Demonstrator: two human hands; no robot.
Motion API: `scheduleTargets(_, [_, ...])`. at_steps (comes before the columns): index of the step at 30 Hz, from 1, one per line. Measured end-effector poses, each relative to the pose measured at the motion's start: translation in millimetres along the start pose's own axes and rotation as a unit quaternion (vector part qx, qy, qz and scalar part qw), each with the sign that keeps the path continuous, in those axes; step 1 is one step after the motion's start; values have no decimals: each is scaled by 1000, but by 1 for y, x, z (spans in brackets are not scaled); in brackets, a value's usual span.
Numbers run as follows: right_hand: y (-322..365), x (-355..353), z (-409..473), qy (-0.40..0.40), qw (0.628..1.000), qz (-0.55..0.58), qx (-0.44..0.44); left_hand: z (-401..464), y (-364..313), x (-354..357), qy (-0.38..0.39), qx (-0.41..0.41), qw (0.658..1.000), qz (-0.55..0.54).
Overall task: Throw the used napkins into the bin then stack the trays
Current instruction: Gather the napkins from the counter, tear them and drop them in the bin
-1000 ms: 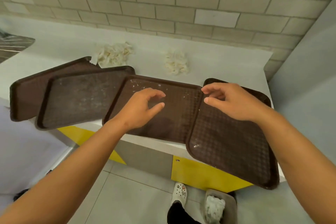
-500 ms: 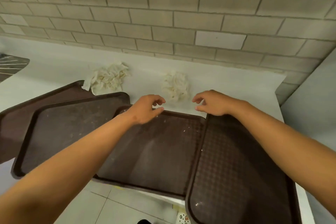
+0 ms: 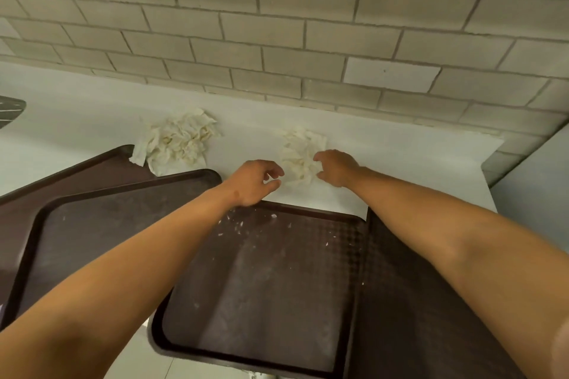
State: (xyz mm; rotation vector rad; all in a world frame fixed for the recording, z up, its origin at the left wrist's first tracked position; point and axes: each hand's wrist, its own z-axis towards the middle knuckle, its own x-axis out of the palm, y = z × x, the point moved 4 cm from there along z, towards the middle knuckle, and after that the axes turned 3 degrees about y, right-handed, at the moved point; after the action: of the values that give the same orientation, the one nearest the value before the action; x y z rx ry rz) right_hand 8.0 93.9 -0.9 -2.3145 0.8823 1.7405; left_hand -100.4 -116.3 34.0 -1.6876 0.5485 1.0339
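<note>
Two heaps of crumpled white napkins lie on the white counter near the wall. The right heap [image 3: 300, 154] sits between my hands: my left hand [image 3: 254, 181] is just left of it, fingers curled and apart, and my right hand [image 3: 337, 168] touches its right edge, fingers spread. Neither hand holds anything. The bigger left heap [image 3: 180, 140] rests partly against the far-left tray [image 3: 77, 169]. Several dark brown trays overlap along the counter front: one at left [image 3: 92, 224], a crumb-speckled middle tray [image 3: 271, 280], and one at right [image 3: 400, 301] under my right forearm. The bin is out of view.
A grey tiled wall [image 3: 277, 40] runs behind the counter [image 3: 400, 163], and a grey side wall [image 3: 538, 178] closes the right end. A metal ribbed surface [image 3: 9, 108] shows at the far left. The trays overhang the counter's front edge.
Both hands have moved forward off the trays to either side of the right napkin heap. The view has tilted up toward the wall, and the bin on the floor has left the view.
</note>
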Motion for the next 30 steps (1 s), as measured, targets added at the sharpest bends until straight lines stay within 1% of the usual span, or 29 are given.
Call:
scheduleTargets(5, [-9, -6, 0, -79, 995, 60, 22, 11, 2, 2, 3, 25, 1000, -6])
scheduleTargets(9, [-4, -30, -9, -92, 989, 118, -4, 21, -11, 0, -5, 29, 999, -33])
scheduleTargets(12, [6, -46, -23, -95, 985, 139, -42, 31, -24, -2, -14, 0, 993, -120])
scheduleTargets(15, [15, -54, -37, -100, 978, 170, -66, 42, -32, 0, -31, -22, 973, -229])
scheduleTargets(17, [20, -54, -43, -95, 974, 193, -77, 47, -35, 0, -58, -27, 962, -267])
scheduleTargets(20, [25, -51, -46, -84, 972, 202, -87, 52, -37, 1, -89, -34, 965, -243])
scheduleTargets(23, [19, -48, -41, -86, 971, 210, -70, 51, -33, 2, -96, -44, 974, -198])
scheduleTargets(25, [12, -45, -34, -94, 975, 199, -45, 48, -27, 1, -108, -56, 974, -191])
scheduleTargets(27, [5, -37, -27, -88, 985, 151, -8, 44, -19, 1, -107, -76, 972, -193])
scheduleTargets(30, [-3, -15, -19, -42, 992, 102, 55, 39, -8, 2, -97, -104, 973, -185])
